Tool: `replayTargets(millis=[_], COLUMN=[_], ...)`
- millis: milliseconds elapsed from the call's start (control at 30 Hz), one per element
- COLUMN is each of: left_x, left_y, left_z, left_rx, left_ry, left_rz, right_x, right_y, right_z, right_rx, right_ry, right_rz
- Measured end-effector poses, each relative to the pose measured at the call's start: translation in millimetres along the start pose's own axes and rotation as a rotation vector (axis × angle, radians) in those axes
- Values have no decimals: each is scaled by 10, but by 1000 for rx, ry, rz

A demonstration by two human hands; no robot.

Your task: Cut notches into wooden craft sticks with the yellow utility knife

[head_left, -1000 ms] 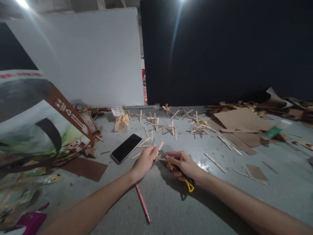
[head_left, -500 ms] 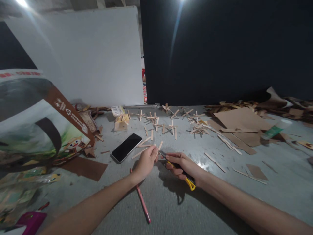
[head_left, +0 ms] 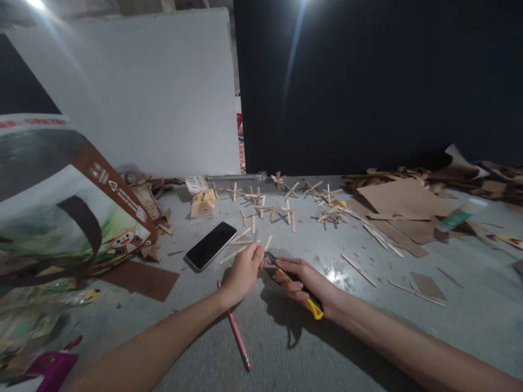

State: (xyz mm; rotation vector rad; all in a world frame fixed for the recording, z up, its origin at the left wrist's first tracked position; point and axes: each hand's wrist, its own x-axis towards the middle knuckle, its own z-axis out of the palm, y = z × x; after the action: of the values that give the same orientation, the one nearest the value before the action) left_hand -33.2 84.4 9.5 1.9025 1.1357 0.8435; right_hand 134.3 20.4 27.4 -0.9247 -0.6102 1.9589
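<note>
My left hand (head_left: 245, 268) is closed in a pinch on a thin wooden craft stick (head_left: 268, 243), whose upper end pokes out past the fingertips. In my right hand (head_left: 304, 280), fingers wrap round the handle of a black-and-yellow utility knife (head_left: 314, 309). The knife's front end lies right against the left fingertips; whether the blade touches the stick I cannot tell. A pink pencil (head_left: 239, 340) lies partly under my left wrist. Beyond that hand, a black-screened phone (head_left: 211, 246) rests beside a few loose sticks (head_left: 241, 243).
Several crossed-stick pieces (head_left: 288, 211) stand across the back of the grey table (head_left: 261, 359). Brown cardboard sheets (head_left: 404, 204) and a glue stick (head_left: 463, 214) are at right. A large printed bag (head_left: 77, 201) and a purple object (head_left: 51, 370) occupy the left.
The knife handle's rear end has swung slightly left and down with my right hand. My left hand stays in nearly the same place, pinching the stick.
</note>
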Motion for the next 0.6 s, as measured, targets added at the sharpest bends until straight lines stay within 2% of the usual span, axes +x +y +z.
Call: replayTargets(millis=[167,333,600], left_x=[24,67,60], left_y=[-27,-72,-30], left_z=[-2,5,-3], left_rx=[-109,-244,-278], left_ry=[-38,-86,-120], left_rz=[-20,-33,-55], right_x=[-28,-40,-54], right_y=[5,-43,-101], right_z=[23,21,-1], right_rx=[-266,-583,-1063], right_ry=[48,31,110], right_rz=[-92,-189,-396])
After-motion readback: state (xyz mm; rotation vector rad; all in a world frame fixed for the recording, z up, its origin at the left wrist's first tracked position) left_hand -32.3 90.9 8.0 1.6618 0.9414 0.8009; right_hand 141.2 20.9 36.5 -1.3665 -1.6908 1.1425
